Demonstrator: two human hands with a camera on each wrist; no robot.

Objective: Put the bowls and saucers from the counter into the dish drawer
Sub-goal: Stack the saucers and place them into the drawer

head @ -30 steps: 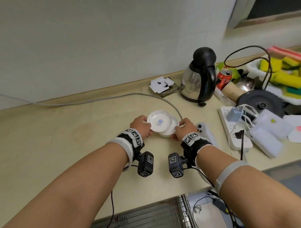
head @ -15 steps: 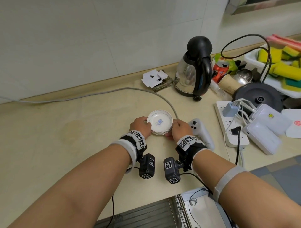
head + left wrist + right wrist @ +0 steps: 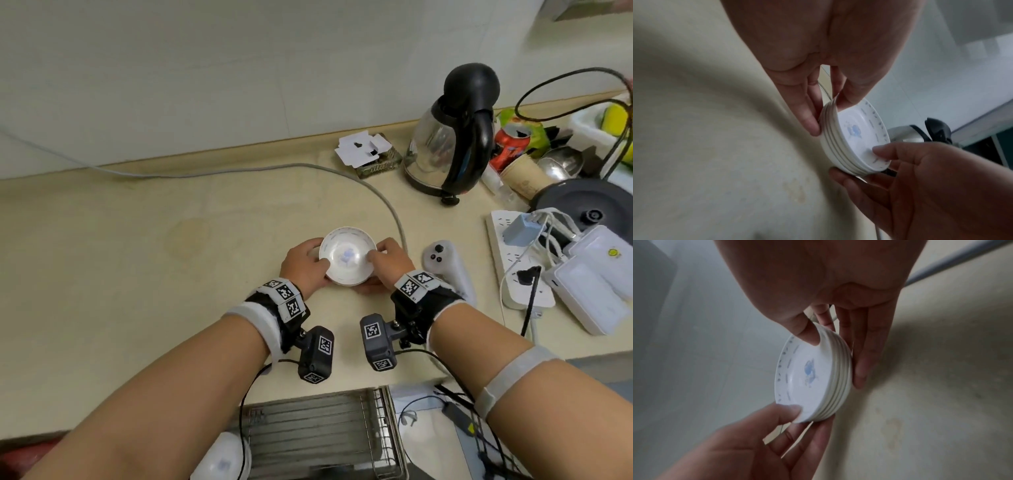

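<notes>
Two hands hold one stack of saucers [image 3: 347,257] just above the worktop [image 3: 120,260]: my left hand [image 3: 306,265] pinches its left rim, thumb on top and fingers [image 3: 807,120] beneath, and my right hand [image 3: 388,263] pinches the right rim likewise. I see the dish drawer [image 3: 322,435] open below the worktop edge, and a kettle [image 3: 452,137] standing well beyond.

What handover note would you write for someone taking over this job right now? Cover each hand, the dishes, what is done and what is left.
Left hand: pinches the saucer stack at its left rim, thumb on top, fingers beneath.
Right hand: pinches the right rim the same way.
Stack: several white saucers nested together, just above or on the counter; which one is unclear.
Done: saucers gathered into one stack; one white dish shows below the counter edge by the drawer rack.
Left: carry the stack down into the drawer.
</notes>
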